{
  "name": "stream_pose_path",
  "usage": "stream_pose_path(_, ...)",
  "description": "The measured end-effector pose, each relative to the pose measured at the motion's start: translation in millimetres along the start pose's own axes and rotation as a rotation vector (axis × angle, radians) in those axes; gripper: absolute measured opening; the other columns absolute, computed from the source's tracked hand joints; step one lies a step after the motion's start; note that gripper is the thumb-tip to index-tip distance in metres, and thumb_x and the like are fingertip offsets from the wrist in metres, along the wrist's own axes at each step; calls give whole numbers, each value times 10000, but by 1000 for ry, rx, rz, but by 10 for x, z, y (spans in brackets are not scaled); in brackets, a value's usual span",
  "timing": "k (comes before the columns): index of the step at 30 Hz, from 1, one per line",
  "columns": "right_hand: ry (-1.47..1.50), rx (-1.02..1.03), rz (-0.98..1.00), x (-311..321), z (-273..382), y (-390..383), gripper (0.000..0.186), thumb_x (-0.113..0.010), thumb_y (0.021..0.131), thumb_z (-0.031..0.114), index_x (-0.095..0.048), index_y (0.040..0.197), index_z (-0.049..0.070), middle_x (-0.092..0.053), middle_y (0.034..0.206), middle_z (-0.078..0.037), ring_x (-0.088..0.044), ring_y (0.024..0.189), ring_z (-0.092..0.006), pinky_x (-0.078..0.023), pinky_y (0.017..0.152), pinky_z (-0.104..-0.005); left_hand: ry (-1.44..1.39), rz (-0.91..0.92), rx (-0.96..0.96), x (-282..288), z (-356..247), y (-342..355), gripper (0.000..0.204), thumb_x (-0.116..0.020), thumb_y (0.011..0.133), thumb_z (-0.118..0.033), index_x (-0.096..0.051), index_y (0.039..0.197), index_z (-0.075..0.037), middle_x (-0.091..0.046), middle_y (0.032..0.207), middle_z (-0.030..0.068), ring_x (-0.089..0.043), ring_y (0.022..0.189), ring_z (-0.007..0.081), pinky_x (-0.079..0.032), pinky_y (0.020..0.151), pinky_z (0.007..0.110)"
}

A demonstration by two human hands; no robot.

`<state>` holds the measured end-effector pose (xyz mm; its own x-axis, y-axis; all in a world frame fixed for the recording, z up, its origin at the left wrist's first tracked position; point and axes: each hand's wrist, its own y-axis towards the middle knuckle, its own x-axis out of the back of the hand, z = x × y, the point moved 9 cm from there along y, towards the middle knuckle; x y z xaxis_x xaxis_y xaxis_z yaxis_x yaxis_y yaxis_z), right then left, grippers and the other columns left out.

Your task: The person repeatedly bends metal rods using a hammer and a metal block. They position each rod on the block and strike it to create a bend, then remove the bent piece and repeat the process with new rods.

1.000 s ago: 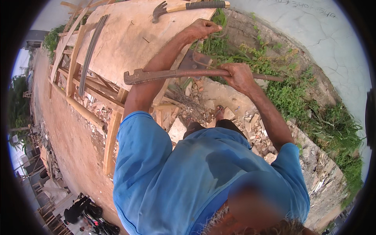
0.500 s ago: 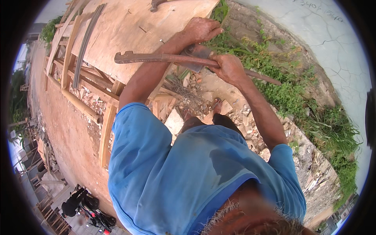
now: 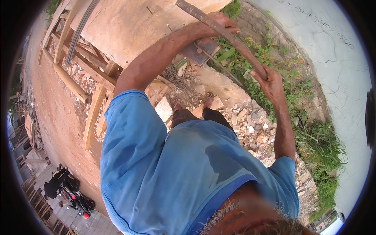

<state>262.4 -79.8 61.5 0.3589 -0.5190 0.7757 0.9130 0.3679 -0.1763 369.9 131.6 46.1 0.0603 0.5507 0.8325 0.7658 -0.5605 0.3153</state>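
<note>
My right hand (image 3: 271,83) is closed around the lower end of a long brown rebar bending bar (image 3: 231,38). The bar slants up and left, across my left hand, past the board's far edge. Beyond the board's right corner, my left hand (image 3: 222,22) has its fingers curled; whatever they hold is hidden. Below my left forearm, a dark metal plate (image 3: 199,54) is fixed at the corner of the wooden board (image 3: 129,33). A thin steel rod (image 3: 225,70) runs from the plate toward the lower right.
Nails (image 3: 149,10) stick up from the board. Thin dark rods (image 3: 81,31) lie along its left side, above a timber frame (image 3: 94,117). Broken rubble (image 3: 250,125) surrounds my feet. Plants (image 3: 313,143) grow beside a pale cracked wall (image 3: 333,62). A motorcycle (image 3: 72,194) stands at lower left.
The bending bar has swung from nearly level to a steep slant, its notched end now out of sight. My right hand moved right and slightly down; my left hand shifted slightly right.
</note>
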Motion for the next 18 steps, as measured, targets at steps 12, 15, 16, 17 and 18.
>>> stream_pose_path(12,-398,43,208,503,-815,73,320,-726,883,319,-696,962,10,-656,659,-124,-642,605,-252,-504,585,-402,-47,16,-69,-29,-93,23,400,-562,995,-402,-649,844,-42,-562,617,156,-556,587,359,-434,602,483)
stream_pose_path(15,-493,180,265,549,-637,351,241,-722,850,273,-688,923,46,-653,663,-149,-651,626,-313,-506,609,-441,-14,44,-72,-36,-112,23,393,-554,1001,-392,-643,845,-42,-565,631,157,-553,591,356,-430,601,485)
stream_pose_path(16,-527,220,277,578,-578,438,226,-719,839,263,-687,926,57,-652,672,-157,-653,641,-331,-506,618,-451,-3,53,-75,-45,-114,19,389,-552,1002,-389,-641,847,-43,-569,638,157,-554,595,354,-429,602,485)
stream_pose_path(17,-562,261,287,609,-521,527,212,-717,827,253,-686,929,69,-651,681,-166,-655,656,-350,-505,627,-460,6,43,-82,-37,-115,16,387,-552,1000,-389,-641,848,-45,-575,652,157,-560,607,357,-433,609,486)
stream_pose_path(18,-577,246,313,630,-515,610,218,-722,801,254,-674,922,79,-645,707,-190,-648,692,-387,-500,627,-468,13,34,-89,-34,-118,12,385,-552,999,-389,-640,848,-47,-581,665,157,-565,619,359,-438,616,487)
